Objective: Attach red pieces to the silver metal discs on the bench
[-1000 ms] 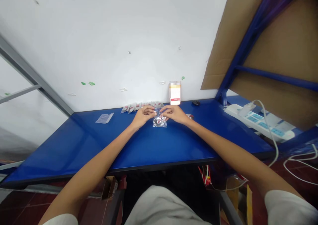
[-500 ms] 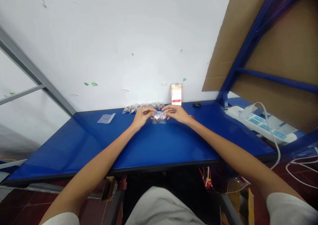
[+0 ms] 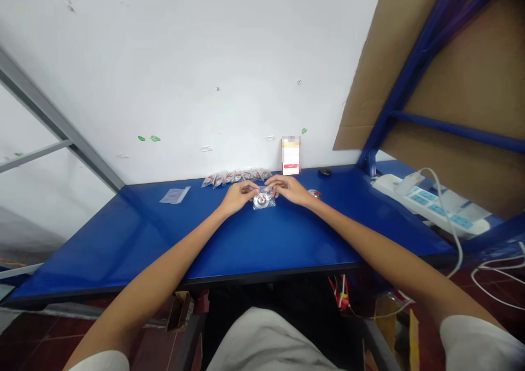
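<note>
Between my two hands is a small clear plastic bag [image 3: 264, 200] with a round, shiny metal piece marked in red inside it. My left hand [image 3: 241, 195] pinches the bag's upper left edge. Its upper right edge is in the fingers of my right hand [image 3: 287, 188], closed at the tips. Just behind the hands, a row of several filled clear bags [image 3: 238, 176] lies along the wall. Another round metal piece with red on it [image 3: 315, 194] rests on the table, partly hidden by my right wrist.
A flat clear plastic bag [image 3: 175, 195] lies to the left on the blue table [image 3: 262, 245]. A lit phone [image 3: 291, 157] leans against the wall, with a black round cap [image 3: 325, 172] to its right. The white power strip [image 3: 430, 204] with a cable stands at the right.
The bag between my hands has come slightly lower and nearer, and the round piece inside now shows more plainly. More of the metal piece by my right wrist is visible.
</note>
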`<state>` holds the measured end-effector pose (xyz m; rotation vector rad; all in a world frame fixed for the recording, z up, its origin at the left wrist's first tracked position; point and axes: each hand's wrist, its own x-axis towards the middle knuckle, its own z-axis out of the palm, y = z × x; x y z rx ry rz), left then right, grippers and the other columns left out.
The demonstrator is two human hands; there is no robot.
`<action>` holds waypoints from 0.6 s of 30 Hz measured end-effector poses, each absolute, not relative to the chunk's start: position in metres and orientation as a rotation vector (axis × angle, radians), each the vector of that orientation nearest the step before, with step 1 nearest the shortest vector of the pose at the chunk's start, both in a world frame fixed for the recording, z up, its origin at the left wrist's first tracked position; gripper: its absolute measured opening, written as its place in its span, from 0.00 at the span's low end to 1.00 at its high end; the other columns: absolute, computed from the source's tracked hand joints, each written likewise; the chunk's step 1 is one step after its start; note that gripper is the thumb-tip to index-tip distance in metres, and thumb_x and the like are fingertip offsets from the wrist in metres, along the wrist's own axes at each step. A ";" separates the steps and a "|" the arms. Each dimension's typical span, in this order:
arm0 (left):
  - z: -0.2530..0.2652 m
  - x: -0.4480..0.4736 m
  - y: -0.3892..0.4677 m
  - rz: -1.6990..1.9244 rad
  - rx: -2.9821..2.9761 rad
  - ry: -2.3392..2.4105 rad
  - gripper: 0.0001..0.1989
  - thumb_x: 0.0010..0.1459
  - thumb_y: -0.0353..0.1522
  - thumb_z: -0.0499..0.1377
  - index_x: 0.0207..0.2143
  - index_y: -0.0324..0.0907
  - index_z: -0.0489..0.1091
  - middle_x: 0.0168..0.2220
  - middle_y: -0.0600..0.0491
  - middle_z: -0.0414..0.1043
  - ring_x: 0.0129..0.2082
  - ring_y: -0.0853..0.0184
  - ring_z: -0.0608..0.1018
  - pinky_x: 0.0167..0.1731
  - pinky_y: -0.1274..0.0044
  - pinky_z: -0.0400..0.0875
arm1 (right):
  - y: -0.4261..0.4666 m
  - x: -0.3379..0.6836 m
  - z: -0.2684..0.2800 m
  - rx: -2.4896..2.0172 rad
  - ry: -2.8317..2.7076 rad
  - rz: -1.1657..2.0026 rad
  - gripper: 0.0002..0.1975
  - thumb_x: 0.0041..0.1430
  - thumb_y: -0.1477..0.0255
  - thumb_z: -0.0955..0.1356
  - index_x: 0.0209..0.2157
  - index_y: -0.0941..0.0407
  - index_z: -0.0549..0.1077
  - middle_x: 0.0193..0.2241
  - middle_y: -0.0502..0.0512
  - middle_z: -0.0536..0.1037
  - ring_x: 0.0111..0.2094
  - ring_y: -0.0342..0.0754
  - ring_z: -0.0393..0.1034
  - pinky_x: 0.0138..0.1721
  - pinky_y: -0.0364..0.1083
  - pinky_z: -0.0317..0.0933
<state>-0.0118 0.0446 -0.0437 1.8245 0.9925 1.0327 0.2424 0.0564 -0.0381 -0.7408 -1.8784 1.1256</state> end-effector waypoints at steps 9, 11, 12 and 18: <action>-0.034 -0.007 0.031 1.067 2.047 1.055 0.16 0.67 0.46 0.62 0.38 0.44 0.82 0.33 0.51 0.82 0.33 0.61 0.82 0.38 0.72 0.78 | 0.046 0.237 -0.032 -0.842 -1.952 0.903 0.14 0.64 0.59 0.73 0.42 0.56 0.82 0.33 0.55 0.85 0.35 0.50 0.80 0.40 0.48 0.74; -0.033 -0.007 0.031 1.061 2.060 1.044 0.16 0.67 0.46 0.62 0.39 0.44 0.82 0.34 0.51 0.82 0.33 0.60 0.83 0.38 0.72 0.78 | 0.045 0.238 -0.030 -0.832 -1.954 0.922 0.15 0.66 0.58 0.72 0.41 0.55 0.83 0.33 0.55 0.85 0.35 0.51 0.81 0.40 0.48 0.74; -0.033 -0.007 0.031 1.054 2.058 1.031 0.16 0.67 0.46 0.62 0.40 0.44 0.82 0.34 0.51 0.83 0.33 0.61 0.83 0.38 0.71 0.78 | 0.045 0.239 -0.030 -0.830 -1.953 0.931 0.16 0.66 0.57 0.72 0.41 0.55 0.83 0.33 0.55 0.85 0.34 0.51 0.81 0.39 0.48 0.74; -0.034 -0.013 0.036 1.024 1.986 0.968 0.16 0.65 0.45 0.65 0.44 0.43 0.82 0.35 0.49 0.83 0.32 0.60 0.84 0.37 0.70 0.80 | 0.048 0.242 -0.030 -0.845 -1.960 0.915 0.17 0.66 0.56 0.72 0.41 0.55 0.83 0.31 0.54 0.85 0.30 0.50 0.80 0.34 0.47 0.74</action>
